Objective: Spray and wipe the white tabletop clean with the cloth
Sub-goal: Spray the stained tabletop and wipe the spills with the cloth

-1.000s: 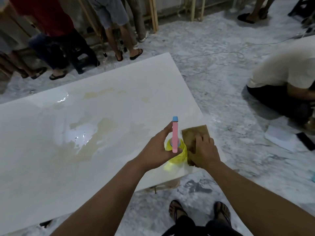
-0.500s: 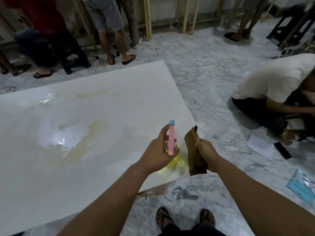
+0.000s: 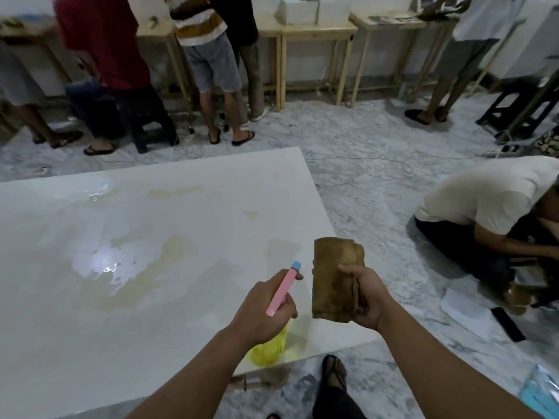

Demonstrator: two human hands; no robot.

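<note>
The white tabletop (image 3: 90,328) fills the left and centre, with yellowish-brown smears and a wet glossy patch (image 3: 106,267) near its middle. My left hand (image 3: 263,309) grips a spray bottle (image 3: 282,290) with a pink head, blue tip and yellow body, held over the table's near right corner, its nozzle aimed up and away. My right hand (image 3: 366,297) holds a folded brown cloth (image 3: 332,276) upright beside the bottle, lifted off the surface near the table's right edge.
A person in a white shirt (image 3: 490,204) crouches on the marble floor to the right, with papers and a black object (image 3: 508,325) nearby. Several people stand at wooden tables (image 3: 314,28) along the far wall. My sandalled foot (image 3: 332,370) is under the near edge.
My right hand lifted the cloth off the table corner and now holds it upright. The spray bottle tilted, nozzle pointing further away. My view rose toward the far wall.
</note>
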